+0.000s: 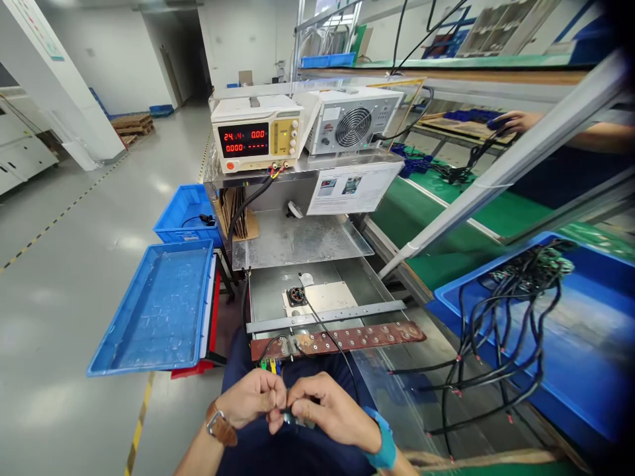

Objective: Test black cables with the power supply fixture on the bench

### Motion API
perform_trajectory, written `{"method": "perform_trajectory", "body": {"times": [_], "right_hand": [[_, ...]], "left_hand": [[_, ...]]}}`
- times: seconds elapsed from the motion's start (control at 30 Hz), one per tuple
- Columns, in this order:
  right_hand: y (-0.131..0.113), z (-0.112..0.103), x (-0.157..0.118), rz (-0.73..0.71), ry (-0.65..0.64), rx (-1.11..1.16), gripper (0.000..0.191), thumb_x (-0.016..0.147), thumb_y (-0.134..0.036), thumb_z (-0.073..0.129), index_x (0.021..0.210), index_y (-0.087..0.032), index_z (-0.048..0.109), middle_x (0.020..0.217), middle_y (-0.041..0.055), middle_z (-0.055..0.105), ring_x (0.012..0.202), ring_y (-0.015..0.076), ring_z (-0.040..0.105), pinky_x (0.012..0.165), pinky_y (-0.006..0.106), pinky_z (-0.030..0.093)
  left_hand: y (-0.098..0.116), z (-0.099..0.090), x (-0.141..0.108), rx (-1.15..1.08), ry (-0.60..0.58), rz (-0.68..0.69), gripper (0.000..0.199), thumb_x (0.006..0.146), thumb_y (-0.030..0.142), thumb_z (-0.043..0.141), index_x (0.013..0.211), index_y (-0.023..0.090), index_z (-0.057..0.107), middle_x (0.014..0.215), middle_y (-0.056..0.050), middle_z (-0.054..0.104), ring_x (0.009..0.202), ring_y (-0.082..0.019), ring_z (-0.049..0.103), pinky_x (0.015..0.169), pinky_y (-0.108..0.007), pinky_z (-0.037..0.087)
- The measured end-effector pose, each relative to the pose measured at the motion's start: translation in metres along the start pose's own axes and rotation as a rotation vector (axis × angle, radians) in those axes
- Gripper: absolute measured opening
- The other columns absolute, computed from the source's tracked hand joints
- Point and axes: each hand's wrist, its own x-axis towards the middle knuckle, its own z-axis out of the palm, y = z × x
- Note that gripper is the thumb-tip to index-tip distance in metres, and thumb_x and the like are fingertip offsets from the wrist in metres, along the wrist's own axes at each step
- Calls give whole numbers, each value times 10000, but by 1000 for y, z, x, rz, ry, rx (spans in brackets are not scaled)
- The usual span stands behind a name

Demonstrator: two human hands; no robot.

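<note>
Close together over my lap, my left hand [255, 398] and my right hand [330, 408] are both closed, fingertips pinched around something small and dark. The fingers cover most of it, so I cannot make out its kind. Just beyond them lies a brown strip [347, 338] dotted with metal studs, fixed along the front of the bench. A thin black cable [322, 322] runs across this strip from a small fan [296, 296] mounted by a pale metal plate [330, 297]. Yellow, green and blue pieces [270, 365] show below the strip's left end.
A power supply [255, 135] with red digits stands on the upper shelf beside a grey fan-cooled unit [354, 122]. Blue trays [153, 304] sit at left. Black cables [530, 317] hang from a blue bin [595, 344] at right. Another person's hand [518, 122] holds cables behind.
</note>
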Motion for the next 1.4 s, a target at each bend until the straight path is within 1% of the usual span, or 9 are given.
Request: {"method": "perform_trajectory", "body": {"times": [0.1, 0.2, 0.27, 0.37, 0.5, 0.67, 0.93, 1.17, 1.4], "right_hand": [[11, 9, 2, 37, 110, -14, 360, 935, -478, 581, 819, -152, 682, 622, -15, 592, 554, 100, 487, 569, 235, 368], [19, 20, 8, 108, 224, -158, 305, 969, -438, 521, 920, -173, 663, 641, -22, 592, 588, 113, 491, 587, 244, 351], [23, 27, 14, 141, 288, -287, 266, 981, -398, 484, 953, -187, 644, 657, -22, 591, 601, 124, 493, 594, 253, 336], [29, 37, 25, 162, 338, -442, 238, 980, -335, 446, 868, -199, 606, 689, -7, 616, 621, 139, 522, 618, 271, 323], [39, 43, 36, 200, 365, -532, 215, 966, -268, 423, 846, -203, 590, 709, 3, 648, 614, 149, 553, 615, 282, 304], [47, 46, 43, 226, 381, -548, 192, 940, -225, 434, 822, -202, 584, 712, 9, 661, 636, 158, 589, 622, 273, 320], [47, 45, 55, 269, 380, -570, 194, 898, -175, 457, 781, -183, 611, 746, 42, 695, 718, 180, 643, 665, 267, 362], [45, 43, 63, 293, 365, -606, 186, 858, -125, 479, 760, -171, 629, 738, 47, 691, 712, 170, 624, 657, 263, 351], [47, 42, 62, 294, 378, -637, 206, 837, -82, 478, 731, -171, 630, 698, 34, 667, 672, 154, 598, 627, 256, 334]], "left_hand": [[-20, 3, 5, -68, 266, 70, 687, 552, 843, 703, 710, 207, 498, 535, 86, 426, 429, -76, 410, 465, -232, 298], [-37, -2, 8, -2, 621, 175, 502, 808, 694, 603, 838, 197, 541, 667, 49, 505, 565, -87, 473, 546, -227, 352], [-48, -9, 8, 94, 830, 223, 431, 879, 616, 548, 943, 192, 584, 774, 4, 590, 701, -126, 556, 638, -250, 417], [-59, -14, 6, 250, 978, 258, 433, 878, 580, 552, 1046, 188, 623, 985, -76, 672, 954, -220, 622, 869, -360, 479], [-63, -10, 3, 454, 1009, 315, 347, 900, 487, 541, 1051, 196, 654, 1134, -111, 655, 1113, -266, 597, 1057, -466, 422], [-63, -2, 3, 726, 976, 321, 318, 972, 388, 435, 1132, 210, 644, 1165, -114, 651, 1094, -239, 632, 980, -450, 519], [-69, -3, 7, 963, 959, 320, 303, 996, 285, 404, 1182, 203, 629, 1196, -115, 645, 1151, -224, 624, 1004, -432, 533], [-70, -1, 9, 1210, 984, 352, 302, 939, 134, 443, 1167, 180, 636, 1136, -111, 669, 1089, -227, 661, 933, -391, 577], [-68, -10, 14, 1435, 986, 410, 263, 913, 115, 470, 1067, 203, 664, 996, -77, 695, 920, -235, 689, 793, -367, 592]]}}
